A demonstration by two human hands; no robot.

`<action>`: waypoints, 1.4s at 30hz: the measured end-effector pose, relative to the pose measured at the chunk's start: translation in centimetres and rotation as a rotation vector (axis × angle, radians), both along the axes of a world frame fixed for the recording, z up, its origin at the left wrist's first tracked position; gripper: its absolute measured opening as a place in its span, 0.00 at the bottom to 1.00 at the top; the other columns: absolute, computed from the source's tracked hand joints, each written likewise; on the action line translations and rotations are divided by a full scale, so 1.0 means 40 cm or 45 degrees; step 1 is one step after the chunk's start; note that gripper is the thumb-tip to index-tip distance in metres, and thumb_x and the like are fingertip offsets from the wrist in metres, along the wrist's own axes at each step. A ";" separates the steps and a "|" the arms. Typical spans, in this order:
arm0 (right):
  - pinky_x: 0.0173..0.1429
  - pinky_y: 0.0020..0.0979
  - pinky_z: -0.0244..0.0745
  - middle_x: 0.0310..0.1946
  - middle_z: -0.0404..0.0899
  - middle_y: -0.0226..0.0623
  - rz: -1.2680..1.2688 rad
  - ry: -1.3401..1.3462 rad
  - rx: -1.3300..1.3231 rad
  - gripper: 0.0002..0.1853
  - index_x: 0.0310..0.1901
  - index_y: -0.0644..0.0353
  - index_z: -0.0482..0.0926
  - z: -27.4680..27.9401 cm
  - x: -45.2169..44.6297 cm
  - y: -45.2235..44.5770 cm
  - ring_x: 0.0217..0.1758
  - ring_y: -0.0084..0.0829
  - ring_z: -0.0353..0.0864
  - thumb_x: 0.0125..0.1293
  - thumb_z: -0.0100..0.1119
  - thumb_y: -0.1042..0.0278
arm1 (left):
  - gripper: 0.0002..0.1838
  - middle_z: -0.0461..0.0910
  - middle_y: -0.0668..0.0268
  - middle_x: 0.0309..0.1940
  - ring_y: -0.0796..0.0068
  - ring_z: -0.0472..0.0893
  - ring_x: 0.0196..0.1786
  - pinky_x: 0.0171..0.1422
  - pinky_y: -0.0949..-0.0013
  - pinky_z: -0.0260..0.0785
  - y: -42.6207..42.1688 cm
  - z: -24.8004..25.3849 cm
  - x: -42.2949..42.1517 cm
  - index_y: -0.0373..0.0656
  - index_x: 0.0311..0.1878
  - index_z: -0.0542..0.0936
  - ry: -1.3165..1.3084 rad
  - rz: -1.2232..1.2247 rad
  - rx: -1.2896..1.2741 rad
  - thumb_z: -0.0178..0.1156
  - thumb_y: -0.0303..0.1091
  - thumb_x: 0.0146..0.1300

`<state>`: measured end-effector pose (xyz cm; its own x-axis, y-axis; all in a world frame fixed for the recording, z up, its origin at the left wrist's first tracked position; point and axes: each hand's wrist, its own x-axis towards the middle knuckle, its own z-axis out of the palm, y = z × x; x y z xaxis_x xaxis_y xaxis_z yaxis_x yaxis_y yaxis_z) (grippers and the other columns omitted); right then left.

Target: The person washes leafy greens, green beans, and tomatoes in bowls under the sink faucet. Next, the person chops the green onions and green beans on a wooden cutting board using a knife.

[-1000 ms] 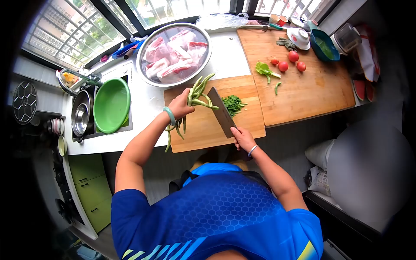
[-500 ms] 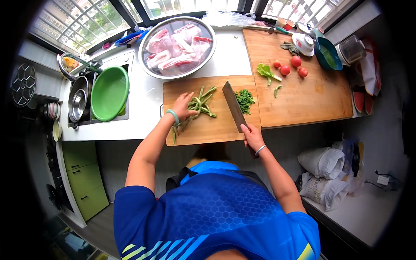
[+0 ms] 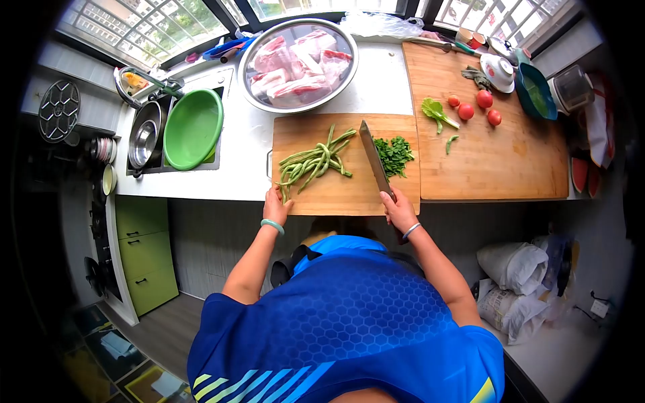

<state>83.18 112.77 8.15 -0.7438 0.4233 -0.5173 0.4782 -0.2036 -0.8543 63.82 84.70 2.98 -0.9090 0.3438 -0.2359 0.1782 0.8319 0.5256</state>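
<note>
A heap of long green beans (image 3: 316, 161) lies on the left half of the cutting board (image 3: 336, 201). My left hand (image 3: 275, 207) is at the board's front left corner, thumb and fingers apart around the lower bean ends; whether it touches them I cannot tell. In my right hand (image 3: 401, 211) is the handle of a cleaver (image 3: 375, 158), its blade pointing away from me across the board. Just right of the blade sits a pile of chopped green leaves (image 3: 394, 156).
A large bowl of raw meat (image 3: 299, 65) stands behind the board. On the left, a green basin (image 3: 193, 129) sits over the sink. A larger wooden board (image 3: 497, 161) on the right carries tomatoes (image 3: 484, 99), a leafy stalk (image 3: 438, 113) and a lidded white bowl (image 3: 497, 72).
My left hand has moved off the middle of the beans, down and toward the board's front left corner. The beans now lie more gathered. My right hand still holds the cleaver; the view has shifted.
</note>
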 end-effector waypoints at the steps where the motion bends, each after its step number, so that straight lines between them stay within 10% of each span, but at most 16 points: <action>1: 0.16 0.22 0.61 0.13 0.64 0.26 0.003 -0.002 -0.018 0.27 0.58 0.65 0.63 -0.005 0.000 0.003 0.11 0.17 0.63 0.64 0.52 0.56 | 0.30 0.70 0.59 0.37 0.61 0.72 0.40 0.46 0.63 0.68 -0.003 -0.011 -0.003 0.37 0.52 0.65 -0.005 -0.003 0.005 0.67 0.30 0.45; 7: 0.15 0.23 0.61 0.14 0.64 0.26 0.016 -0.070 0.033 0.28 0.60 0.65 0.62 0.013 -0.010 -0.010 0.11 0.18 0.63 0.64 0.52 0.56 | 0.31 0.71 0.58 0.38 0.60 0.72 0.41 0.51 0.62 0.65 -0.029 0.032 -0.045 0.39 0.56 0.64 0.321 -0.014 0.105 0.65 0.30 0.47; 12: 0.15 0.23 0.62 0.14 0.64 0.26 -0.005 -0.109 0.047 0.28 0.60 0.64 0.61 0.018 -0.023 -0.025 0.11 0.18 0.63 0.64 0.53 0.57 | 0.12 0.74 0.59 0.31 0.59 0.72 0.41 0.47 0.61 0.64 0.166 0.118 -0.105 0.42 0.35 0.78 0.494 -0.439 0.201 0.62 0.40 0.53; 18: 0.17 0.24 0.64 0.14 0.65 0.29 -0.017 -0.156 0.201 0.27 0.58 0.63 0.63 0.037 -0.033 -0.036 0.12 0.21 0.66 0.63 0.52 0.54 | 0.17 0.74 0.55 0.29 0.55 0.73 0.38 0.44 0.56 0.65 0.377 0.071 -0.105 0.41 0.24 0.78 0.330 -0.308 -0.036 0.62 0.48 0.46; 31: 0.21 0.27 0.67 0.16 0.70 0.33 0.034 -0.178 0.252 0.26 0.56 0.61 0.67 0.061 -0.041 -0.034 0.13 0.24 0.69 0.63 0.52 0.51 | 0.11 0.73 0.54 0.30 0.57 0.72 0.37 0.42 0.60 0.64 0.274 0.102 -0.101 0.36 0.35 0.78 0.181 -0.517 0.438 0.57 0.34 0.51; 37: 0.21 0.27 0.67 0.17 0.71 0.34 0.031 -0.151 0.236 0.27 0.56 0.62 0.67 0.038 -0.037 -0.019 0.14 0.24 0.69 0.63 0.51 0.51 | 0.18 0.73 0.57 0.34 0.57 0.72 0.43 0.48 0.59 0.65 0.281 0.155 -0.096 0.40 0.42 0.78 0.287 -1.157 0.069 0.62 0.36 0.46; 42: 0.22 0.29 0.68 0.16 0.71 0.34 0.071 -0.141 0.191 0.26 0.57 0.63 0.66 0.051 -0.034 0.005 0.14 0.26 0.70 0.63 0.50 0.52 | 0.12 0.72 0.58 0.35 0.57 0.72 0.43 0.47 0.61 0.65 0.475 0.302 -0.069 0.40 0.37 0.77 0.456 -1.274 0.508 0.59 0.27 0.46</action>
